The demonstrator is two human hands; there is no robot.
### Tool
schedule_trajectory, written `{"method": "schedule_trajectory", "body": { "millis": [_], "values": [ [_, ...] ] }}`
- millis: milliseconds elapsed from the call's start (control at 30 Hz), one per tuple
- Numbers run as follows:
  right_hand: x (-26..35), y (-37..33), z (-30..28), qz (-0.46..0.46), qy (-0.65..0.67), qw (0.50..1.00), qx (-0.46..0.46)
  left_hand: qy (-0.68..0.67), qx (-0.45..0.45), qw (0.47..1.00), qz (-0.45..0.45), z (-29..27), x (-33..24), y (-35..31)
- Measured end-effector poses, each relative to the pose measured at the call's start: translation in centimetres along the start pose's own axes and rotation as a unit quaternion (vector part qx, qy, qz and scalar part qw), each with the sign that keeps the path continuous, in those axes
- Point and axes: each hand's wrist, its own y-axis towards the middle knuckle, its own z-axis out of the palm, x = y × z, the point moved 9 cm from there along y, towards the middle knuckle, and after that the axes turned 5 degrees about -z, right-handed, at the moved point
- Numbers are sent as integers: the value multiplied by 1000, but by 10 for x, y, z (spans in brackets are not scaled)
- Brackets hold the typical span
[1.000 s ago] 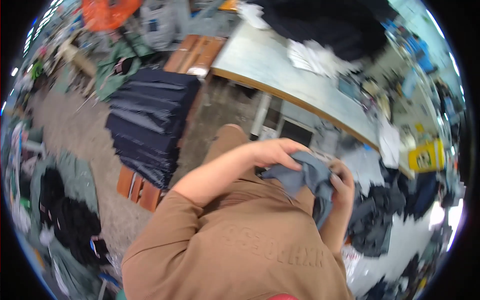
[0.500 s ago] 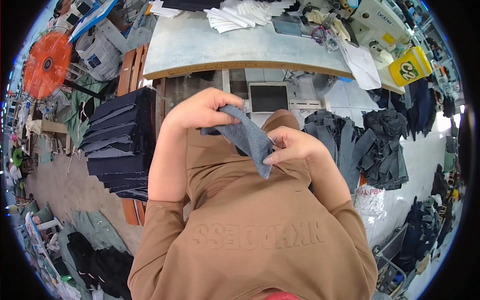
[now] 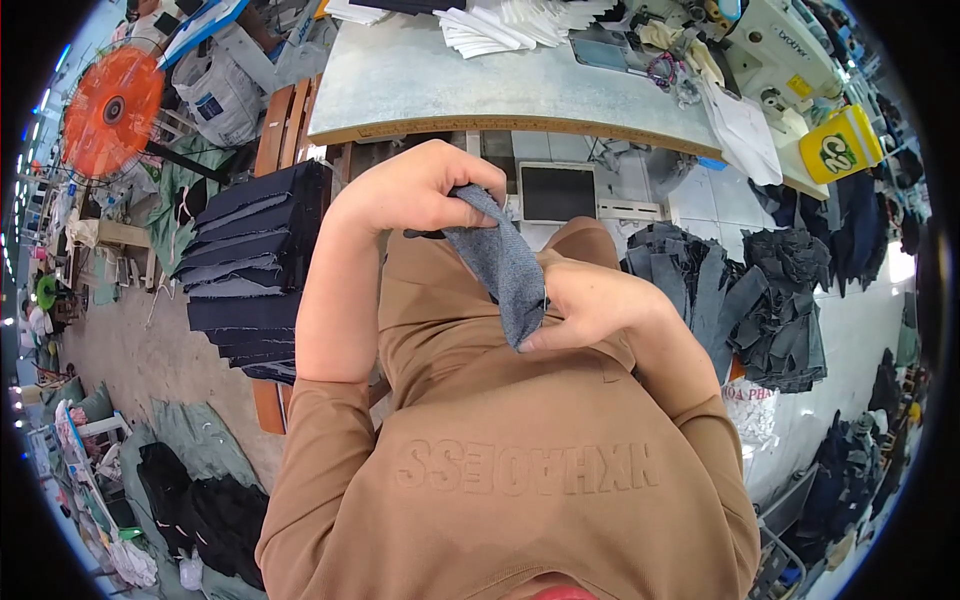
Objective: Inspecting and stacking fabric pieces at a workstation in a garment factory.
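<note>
You are holding a small piece of grey-blue denim (image 3: 505, 265) in front of your chest, off the table. It is a narrow, strip-like scrap with a woven twill look, hanging slantwise from upper left to lower right. Its top end is bunched and folded over under your left hand (image 3: 420, 190); its lower end is pinched by your right hand (image 3: 590, 305).

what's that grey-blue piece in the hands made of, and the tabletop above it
The cloth piece, held by the left hand and right hand, looks like denim: matte, grey-blue, with a woven grain, and it bends softly. The tabletop looks like a hard, pale, smooth sheet over board; its brown edge suggests wood or chipboard.
</note>
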Motion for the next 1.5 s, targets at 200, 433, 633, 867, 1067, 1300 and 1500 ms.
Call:
{"method": "schedule_trajectory", "body": {
  "millis": [200,433,633,867,1067,1300,1500],
  "values": [
    [17,-7,-25,-33,-97,994,-48,3,-122,991,57,-17,-4,-15],
    [58,-67,-134,-56,-379,736,-558,264,-243,932,54,63,-60,3],
    [29,-66,-111,-56,-389,704,-592,78,-278,952,104,79,-53,-14],
    [28,-66,-96,-93,-314,751,-573,-94,-379,919,50,37,-27,-5],
    [30,-52,-94,-51,-272,821,-500,-83,-344,934,48,32,-18,2],
    [38,-51,-82,-61,-397,775,-489,-25,-406,910,73,38,-36,-2],
    [33,-55,-84,-35,-366,783,-503,-80,-330,940,27,34,-23,5]
  ]
}}
